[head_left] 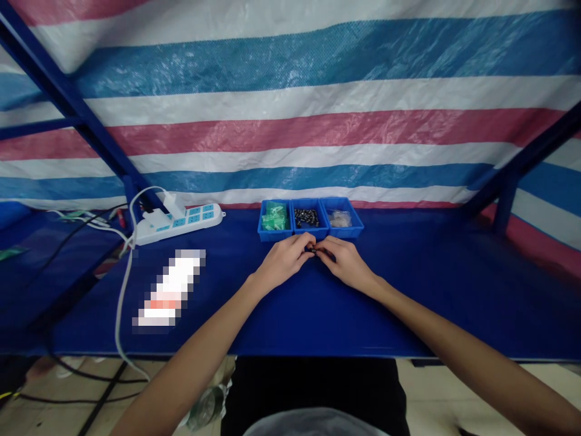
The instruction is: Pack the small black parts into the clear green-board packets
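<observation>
My left hand [287,257] and my right hand [347,261] meet fingertip to fingertip just in front of the blue bins. Both are closed in a pinch on a small dark part [313,250], mostly covered by the fingers; its exact kind is too small to tell. Right behind them, the middle blue bin [310,232] holds a pile of small black parts with shiny bits [307,217]. Green pieces, perhaps small circuit boards [275,217], fill the left bin [275,235]. In the right bin [355,231] lies a clear plastic bag with pale contents [339,218].
A white power strip [190,225] with plugged-in adapters lies at the back left of the blue table [318,321]. Its white cable [120,303] runs over the front edge. A blurred-out white object [175,284] lies left. Blue frame posts [503,209] and striped sheeting [318,97] stand behind.
</observation>
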Demonstrator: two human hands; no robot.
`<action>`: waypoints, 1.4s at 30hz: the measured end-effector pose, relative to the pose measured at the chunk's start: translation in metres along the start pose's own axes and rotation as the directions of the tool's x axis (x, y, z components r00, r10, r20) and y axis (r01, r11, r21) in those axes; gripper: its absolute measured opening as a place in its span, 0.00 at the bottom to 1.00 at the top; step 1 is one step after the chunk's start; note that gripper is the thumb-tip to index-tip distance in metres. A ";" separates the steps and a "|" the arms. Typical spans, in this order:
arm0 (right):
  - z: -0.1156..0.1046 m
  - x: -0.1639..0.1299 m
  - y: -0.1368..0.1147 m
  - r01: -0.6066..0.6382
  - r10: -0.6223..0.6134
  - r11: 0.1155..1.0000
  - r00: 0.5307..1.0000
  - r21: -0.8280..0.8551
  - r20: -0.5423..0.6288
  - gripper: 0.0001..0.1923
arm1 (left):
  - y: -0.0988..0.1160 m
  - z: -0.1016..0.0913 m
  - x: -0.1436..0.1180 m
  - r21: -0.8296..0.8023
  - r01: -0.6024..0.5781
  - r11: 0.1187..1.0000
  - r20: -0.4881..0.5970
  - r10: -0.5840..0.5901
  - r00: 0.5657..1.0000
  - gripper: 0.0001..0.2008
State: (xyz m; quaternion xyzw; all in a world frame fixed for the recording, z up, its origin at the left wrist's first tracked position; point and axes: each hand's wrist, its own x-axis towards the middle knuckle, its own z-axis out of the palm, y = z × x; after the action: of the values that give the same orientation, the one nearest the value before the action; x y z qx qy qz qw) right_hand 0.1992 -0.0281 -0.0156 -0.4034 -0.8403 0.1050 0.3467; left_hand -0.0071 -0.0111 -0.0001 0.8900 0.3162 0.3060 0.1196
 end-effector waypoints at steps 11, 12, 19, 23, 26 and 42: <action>0.001 0.001 0.003 0.022 -0.022 1.000 0.999 -0.003 0.045 0.10 | -0.008 0.008 -0.003 -0.051 -0.001 0.999 -0.073 -0.003 0.997 0.07; 0.000 0.001 0.003 0.027 -0.026 1.000 0.999 -0.009 0.041 0.10 | -0.009 0.009 -0.003 -0.050 -0.006 0.999 -0.082 0.002 0.997 0.09; -0.005 0.001 0.002 -0.003 0.003 1.000 1.000 -0.026 0.016 0.09 | -0.004 0.005 -0.001 0.085 -0.071 0.994 -0.088 0.079 0.993 0.11; -0.007 0.002 -0.002 -0.036 0.037 0.999 0.999 -0.035 0.008 0.09 | -0.004 0.001 0.000 0.144 -0.088 0.986 -0.049 0.096 0.994 0.09; -0.007 0.003 -0.006 -0.040 0.040 0.998 0.999 -0.045 0.012 0.08 | -0.005 -0.001 0.001 0.163 -0.087 0.983 -0.035 0.094 0.995 0.09; -0.015 0.006 -0.008 -0.080 0.083 0.995 0.996 0.061 -0.046 0.07 | -0.002 -0.012 0.003 0.430 -0.235 0.872 0.013 0.254 0.967 0.08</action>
State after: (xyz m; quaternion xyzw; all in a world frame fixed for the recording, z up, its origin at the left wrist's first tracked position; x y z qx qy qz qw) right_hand 0.2017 -0.0304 0.0024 -0.4293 -0.8110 0.1340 0.3741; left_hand -0.0138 -0.0079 0.0101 0.9203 0.2631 0.2612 -0.1252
